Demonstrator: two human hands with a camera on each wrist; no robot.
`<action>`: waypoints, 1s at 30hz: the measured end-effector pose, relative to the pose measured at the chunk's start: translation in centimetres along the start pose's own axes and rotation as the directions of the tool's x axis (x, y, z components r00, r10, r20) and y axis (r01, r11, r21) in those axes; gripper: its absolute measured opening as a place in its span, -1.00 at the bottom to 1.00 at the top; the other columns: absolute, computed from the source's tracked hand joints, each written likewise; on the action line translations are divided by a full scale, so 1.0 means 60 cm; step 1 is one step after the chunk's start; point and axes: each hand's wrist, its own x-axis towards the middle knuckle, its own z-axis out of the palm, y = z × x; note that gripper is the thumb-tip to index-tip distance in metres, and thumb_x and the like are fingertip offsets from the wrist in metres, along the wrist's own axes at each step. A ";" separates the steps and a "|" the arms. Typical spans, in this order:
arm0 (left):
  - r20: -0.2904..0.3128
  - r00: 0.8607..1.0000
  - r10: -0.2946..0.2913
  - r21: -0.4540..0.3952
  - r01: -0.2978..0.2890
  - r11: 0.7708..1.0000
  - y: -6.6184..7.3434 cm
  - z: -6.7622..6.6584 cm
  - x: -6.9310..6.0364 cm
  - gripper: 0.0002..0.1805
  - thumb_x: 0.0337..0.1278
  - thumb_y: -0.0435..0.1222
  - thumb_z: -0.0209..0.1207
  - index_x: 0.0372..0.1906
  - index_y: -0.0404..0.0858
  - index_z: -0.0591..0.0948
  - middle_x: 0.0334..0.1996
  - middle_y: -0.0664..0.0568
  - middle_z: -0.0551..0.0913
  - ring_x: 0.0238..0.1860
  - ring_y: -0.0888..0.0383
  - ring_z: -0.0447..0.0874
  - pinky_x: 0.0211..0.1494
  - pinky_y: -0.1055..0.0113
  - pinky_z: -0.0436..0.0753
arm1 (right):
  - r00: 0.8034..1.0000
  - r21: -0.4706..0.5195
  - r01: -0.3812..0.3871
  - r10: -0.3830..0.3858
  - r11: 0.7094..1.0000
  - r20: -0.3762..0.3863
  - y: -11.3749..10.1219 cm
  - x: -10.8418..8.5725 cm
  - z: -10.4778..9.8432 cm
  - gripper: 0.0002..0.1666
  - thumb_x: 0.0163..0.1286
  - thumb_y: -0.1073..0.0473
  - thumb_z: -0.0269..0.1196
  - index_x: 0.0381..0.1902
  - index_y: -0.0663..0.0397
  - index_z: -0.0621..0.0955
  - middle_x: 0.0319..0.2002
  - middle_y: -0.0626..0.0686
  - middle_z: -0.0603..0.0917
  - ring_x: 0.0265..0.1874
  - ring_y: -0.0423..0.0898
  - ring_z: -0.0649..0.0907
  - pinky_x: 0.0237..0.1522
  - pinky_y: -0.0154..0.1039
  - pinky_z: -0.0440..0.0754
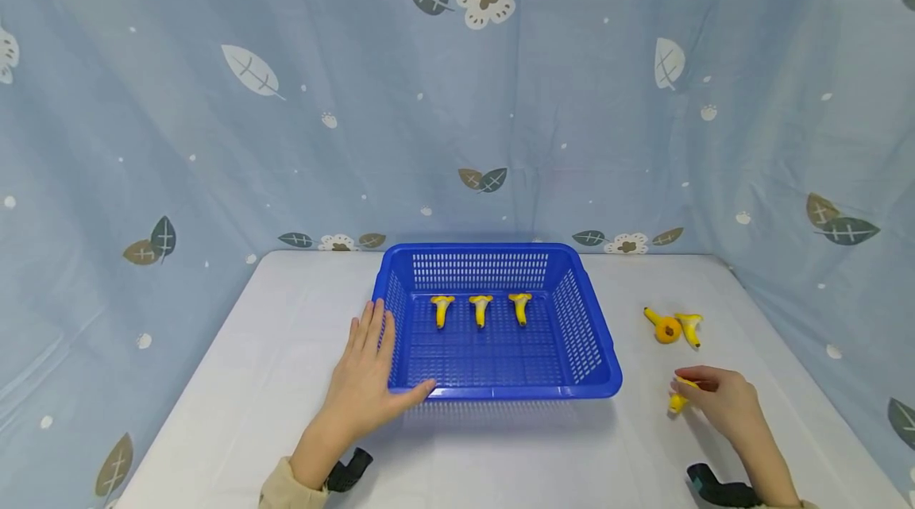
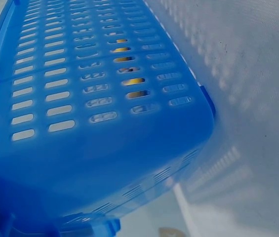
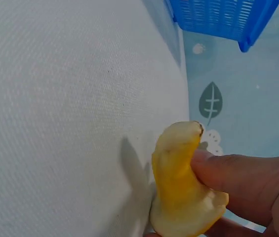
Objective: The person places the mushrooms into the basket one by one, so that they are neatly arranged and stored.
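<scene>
A blue basket [image 1: 493, 393] stands on the white table, with three yellow mushroom-shaped pieces [image 1: 480, 310] in a row inside. My left hand [image 1: 360, 382] rests on its front left corner, fingers straight along the left rim and thumb on the front rim. The left wrist view shows the basket's slotted wall [image 2: 95, 153] close up. Right of the basket, my right hand [image 1: 729, 406] pinches a yellow piece [image 1: 679, 398] between thumb and fingers; in the right wrist view this piece [image 3: 176, 182] has a curved stem and pale, flared end.
Several yellow pieces lie together at the table's right: one with an orange round cap [image 1: 668, 329] and a flared one [image 1: 690, 328] beside it. A patterned blue cloth [image 1: 486, 96] hangs behind the white table [image 1: 300, 310]. Black wrist devices [image 1: 350, 470] show below both hands.
</scene>
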 end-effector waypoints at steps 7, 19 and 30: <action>0.002 1.000 -0.002 0.000 0.002 1.000 0.000 -0.001 0.001 0.30 -0.05 0.42 0.16 0.46 -0.57 0.14 0.54 -0.39 -0.11 0.56 -0.24 -0.26 0.55 -0.11 -0.08 | 0.998 -0.021 -0.047 0.048 0.999 0.038 0.001 0.000 -0.004 -0.39 0.29 -0.03 0.37 0.02 0.43 0.63 -0.09 0.38 0.67 -0.10 0.29 0.59 -0.20 0.12 0.61; -0.011 1.000 0.004 0.004 -0.004 1.000 0.002 -0.003 0.001 0.29 -0.05 0.42 0.17 0.44 -0.58 0.17 0.53 -0.41 -0.08 0.55 -0.27 -0.19 0.54 -0.12 -0.06 | 0.989 0.013 0.102 -0.100 0.995 -0.113 -0.039 -0.005 -0.020 -0.41 0.33 -0.07 0.35 -0.02 0.42 0.67 -0.12 0.39 0.70 -0.14 0.28 0.64 -0.28 0.03 0.68; -0.002 1.000 0.003 0.006 -0.003 1.000 0.002 -0.004 0.000 0.30 -0.03 0.42 0.15 0.45 -0.60 0.14 0.52 -0.41 -0.08 0.56 -0.24 -0.25 0.53 -0.15 -0.05 | 0.927 0.083 0.288 -0.256 0.954 -0.275 -0.117 -0.011 -0.040 -0.49 0.32 -0.06 0.37 -0.05 0.31 0.72 -0.11 0.32 0.72 -0.39 -0.53 0.50 -0.45 -0.47 0.56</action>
